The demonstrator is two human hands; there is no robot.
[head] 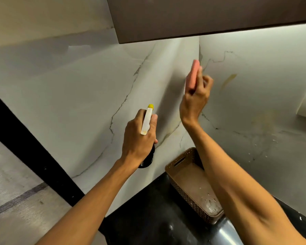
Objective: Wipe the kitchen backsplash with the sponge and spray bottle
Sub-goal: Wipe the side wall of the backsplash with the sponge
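- Two risks: the pink sponge (193, 75), pinched edge-on, may slip from the fingers; runoff may streak down the marble backsplash (78, 85) onto the tabletop (148, 218).
- Right hand (195, 101): raised at the corner seam, fingers curled round the sponge.
- Left hand (140, 138): wrapped round the spray bottle (146, 122), nozzle facing the left panel.

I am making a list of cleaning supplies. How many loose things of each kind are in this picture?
Sponge: 1, pink, held in the right hand
Spray bottle: 1, held in the left hand
Basket: 1, brown, on the counter
Total: 3
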